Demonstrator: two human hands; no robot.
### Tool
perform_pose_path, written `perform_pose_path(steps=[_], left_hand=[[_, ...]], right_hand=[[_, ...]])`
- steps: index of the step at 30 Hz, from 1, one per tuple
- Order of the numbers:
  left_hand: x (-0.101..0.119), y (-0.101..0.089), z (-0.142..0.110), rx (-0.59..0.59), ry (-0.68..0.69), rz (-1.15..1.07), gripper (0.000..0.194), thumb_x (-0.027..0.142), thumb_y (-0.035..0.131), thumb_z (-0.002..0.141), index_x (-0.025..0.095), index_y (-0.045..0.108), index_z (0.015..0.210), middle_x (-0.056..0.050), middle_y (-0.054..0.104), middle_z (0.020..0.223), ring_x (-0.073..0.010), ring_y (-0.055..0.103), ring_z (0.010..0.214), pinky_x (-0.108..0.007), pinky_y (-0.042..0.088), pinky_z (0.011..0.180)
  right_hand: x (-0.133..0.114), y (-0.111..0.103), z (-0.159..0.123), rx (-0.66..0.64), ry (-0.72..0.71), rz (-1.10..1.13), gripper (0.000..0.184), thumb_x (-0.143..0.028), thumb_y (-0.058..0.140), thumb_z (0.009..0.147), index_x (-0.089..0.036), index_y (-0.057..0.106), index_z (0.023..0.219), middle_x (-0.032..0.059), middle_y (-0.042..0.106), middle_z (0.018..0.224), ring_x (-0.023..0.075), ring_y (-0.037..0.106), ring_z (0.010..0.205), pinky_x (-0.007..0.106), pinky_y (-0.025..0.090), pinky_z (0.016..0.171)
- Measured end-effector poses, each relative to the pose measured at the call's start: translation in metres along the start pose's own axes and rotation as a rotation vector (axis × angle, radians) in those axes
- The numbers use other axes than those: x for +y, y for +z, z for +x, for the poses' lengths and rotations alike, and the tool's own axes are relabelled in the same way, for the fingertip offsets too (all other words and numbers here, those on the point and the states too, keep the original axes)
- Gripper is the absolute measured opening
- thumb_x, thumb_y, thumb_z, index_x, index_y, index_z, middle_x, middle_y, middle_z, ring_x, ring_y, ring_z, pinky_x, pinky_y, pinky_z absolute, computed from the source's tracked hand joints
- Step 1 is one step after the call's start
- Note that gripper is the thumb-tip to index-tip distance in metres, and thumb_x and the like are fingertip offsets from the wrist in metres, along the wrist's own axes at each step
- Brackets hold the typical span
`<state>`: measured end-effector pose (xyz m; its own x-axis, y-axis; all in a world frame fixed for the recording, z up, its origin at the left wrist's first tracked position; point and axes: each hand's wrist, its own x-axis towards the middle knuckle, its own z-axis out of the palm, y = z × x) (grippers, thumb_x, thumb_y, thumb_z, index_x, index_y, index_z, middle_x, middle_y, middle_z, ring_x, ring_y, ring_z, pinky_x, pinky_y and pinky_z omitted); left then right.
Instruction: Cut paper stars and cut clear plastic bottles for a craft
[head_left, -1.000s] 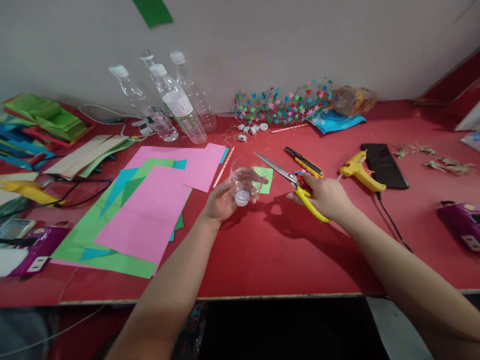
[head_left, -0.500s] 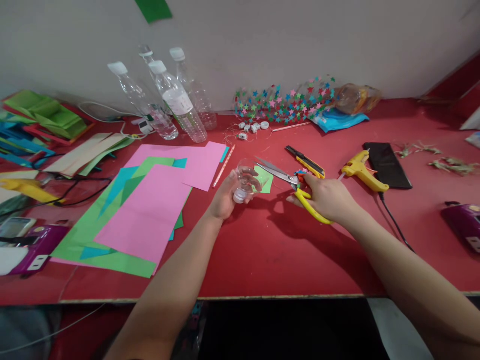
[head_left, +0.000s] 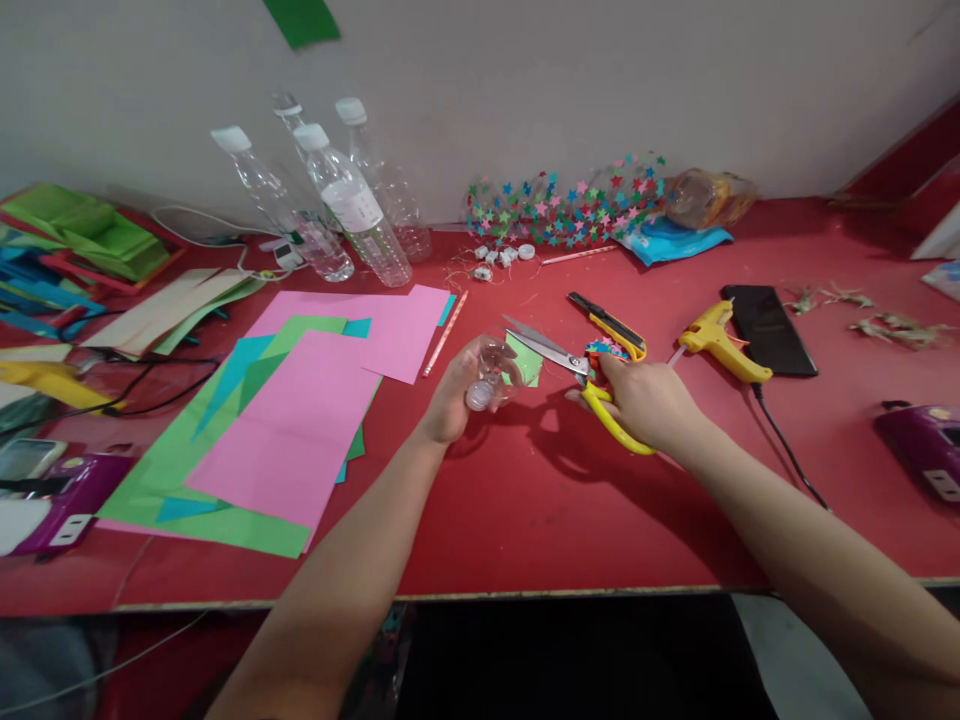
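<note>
My left hand (head_left: pixel 456 395) is closed round a cut-off clear plastic bottle top (head_left: pixel 489 375) with a white cap, held just above the red table (head_left: pixel 540 500). My right hand (head_left: pixel 646 402) grips yellow-handled scissors (head_left: pixel 577 378), blades apart. The blade tips point left and reach the bottle piece's rim. A small green paper square (head_left: pixel 527 362) lies under them on the table.
Pink, green and blue paper sheets (head_left: pixel 300 420) lie at left. Clear bottles (head_left: pixel 352 205) stand at the back by the wall, beside a star-covered bottle (head_left: pixel 570 205). A yellow utility knife (head_left: pixel 611 325), a yellow glue gun (head_left: pixel 720 342) with cord and a black phone (head_left: pixel 769 330) lie at right.
The scissors have moved left toward the bottle piece, and my left hand has tilted and lowered the piece a little toward the blades.
</note>
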<state>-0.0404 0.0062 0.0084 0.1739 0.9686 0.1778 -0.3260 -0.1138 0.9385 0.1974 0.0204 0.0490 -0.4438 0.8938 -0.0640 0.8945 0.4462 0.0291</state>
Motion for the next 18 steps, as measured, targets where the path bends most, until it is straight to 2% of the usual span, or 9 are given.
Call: perform_pose_path(steps=[10, 15, 18], left_hand=[[0.007, 0.005, -0.001, -0.018, 0.014, -0.048, 0.058, 0.071, 0.057, 0.077, 0.016, 0.063, 0.096, -0.007, 0.065, 0.076, -0.0126, 0.057, 0.055, -0.02, 0.033, 0.037], [0.011, 0.005, 0.0, -0.031, -0.048, -0.076, 0.061, 0.073, 0.057, 0.075, 0.016, 0.063, 0.095, -0.007, 0.067, 0.077, -0.0139, 0.059, 0.056, -0.02, 0.033, 0.038], [0.012, 0.003, 0.001, -0.082, -0.123, -0.139, 0.068, 0.08, 0.05, 0.073, 0.017, 0.062, 0.097, -0.007, 0.068, 0.076, -0.0105, 0.053, 0.046, -0.023, 0.037, 0.041]], right_hand=[[0.003, 0.005, 0.001, 0.03, -0.009, -0.046, 0.065, -0.064, 0.02, 0.095, -0.014, 0.061, 0.099, 0.0139, 0.068, 0.068, 0.0261, 0.064, 0.064, 0.03, 0.018, 0.054], [0.005, 0.008, 0.003, 0.053, 0.0, -0.026, 0.063, -0.064, 0.023, 0.094, -0.015, 0.062, 0.096, 0.0118, 0.066, 0.065, 0.0249, 0.062, 0.061, 0.03, 0.017, 0.053], [0.005, 0.007, 0.005, 0.052, 0.04, 0.051, 0.062, -0.066, 0.024, 0.093, -0.017, 0.062, 0.09, 0.0092, 0.064, 0.062, 0.0228, 0.06, 0.057, 0.028, 0.019, 0.052]])
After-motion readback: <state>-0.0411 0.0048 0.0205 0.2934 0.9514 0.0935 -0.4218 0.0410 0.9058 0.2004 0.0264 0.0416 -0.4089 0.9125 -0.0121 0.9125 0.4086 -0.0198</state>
